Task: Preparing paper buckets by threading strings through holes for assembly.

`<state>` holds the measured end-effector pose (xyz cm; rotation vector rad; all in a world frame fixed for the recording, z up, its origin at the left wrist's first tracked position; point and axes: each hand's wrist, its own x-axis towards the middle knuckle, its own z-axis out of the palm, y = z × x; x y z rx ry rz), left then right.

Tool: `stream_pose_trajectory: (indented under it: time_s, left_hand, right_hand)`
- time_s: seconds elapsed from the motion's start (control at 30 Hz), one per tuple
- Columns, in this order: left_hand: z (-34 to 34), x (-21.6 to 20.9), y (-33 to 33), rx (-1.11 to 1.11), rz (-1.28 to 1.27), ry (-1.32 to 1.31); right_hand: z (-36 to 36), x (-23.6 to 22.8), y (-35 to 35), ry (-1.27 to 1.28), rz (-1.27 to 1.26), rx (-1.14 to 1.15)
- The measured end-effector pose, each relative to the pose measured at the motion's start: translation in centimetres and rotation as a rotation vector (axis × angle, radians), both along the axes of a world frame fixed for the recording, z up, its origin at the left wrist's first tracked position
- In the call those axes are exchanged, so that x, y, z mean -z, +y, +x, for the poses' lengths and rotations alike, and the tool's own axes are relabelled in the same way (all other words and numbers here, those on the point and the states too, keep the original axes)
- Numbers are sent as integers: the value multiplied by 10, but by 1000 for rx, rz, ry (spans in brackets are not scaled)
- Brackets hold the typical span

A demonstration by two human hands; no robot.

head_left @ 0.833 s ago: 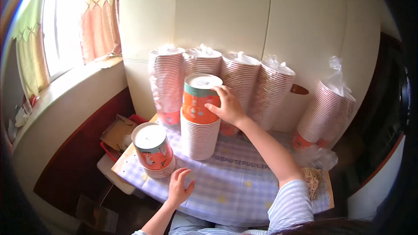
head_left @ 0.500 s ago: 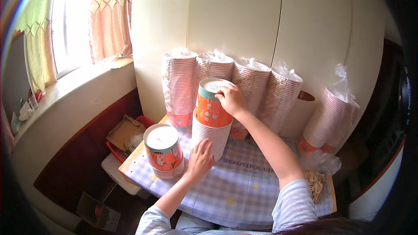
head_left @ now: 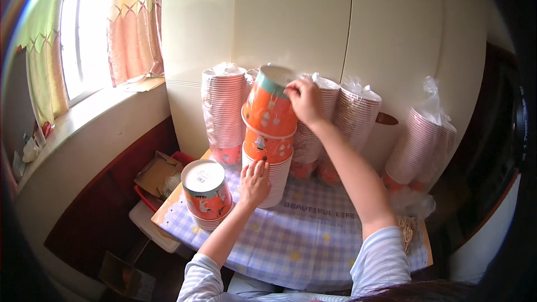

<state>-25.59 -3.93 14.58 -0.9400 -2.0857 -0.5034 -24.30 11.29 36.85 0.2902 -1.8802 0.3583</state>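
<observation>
An orange paper cup with a green rim band (head_left: 271,106), upside down and slightly tilted, is pinched near its top by my right hand (head_left: 305,100). It is partly drawn up off a tall stack of upturned paper cups (head_left: 278,182), whose uppermost orange cup (head_left: 269,146) shows beneath it. Against the near left side of that stack, my left hand (head_left: 255,183) lies with its fingers stretched out, touching the cups. To its left stands a shorter upturned cup stack (head_left: 208,194) with a white base on top.
Several tall cup stacks in clear plastic bags (head_left: 224,114) line the back of the table, against pale panels. More bagged stacks (head_left: 411,145) stand at the right, near crumpled plastic (head_left: 413,204) and tan string (head_left: 407,232). A checked cloth (head_left: 313,240) covers the table. A cardboard box (head_left: 159,176) sits beyond its left edge.
My right hand has raised the top cup, exposing another orange cup below. My left hand has moved slightly up along the stack. The view has shifted a little.
</observation>
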Motion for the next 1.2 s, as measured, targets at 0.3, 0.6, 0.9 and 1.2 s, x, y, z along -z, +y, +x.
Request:
stream_pose_trajectory:
  time_s: [0.3,0.6,0.9,1.2]
  left_hand:
    - [25,-8,9,314,385,-241]
    - [62,23,50,977,592,-1196]
    - [84,20,53,701,396,-1433]
    - [68,30,85,551,-109,-1433]
  right_hand:
    - [114,17,90,-184,-770,-363]
    - [200,202,146,-592,-1494,-735]
    - [239,303,131,-819,-1571,-431]
    - [232,340,159,-575,-1307,-843]
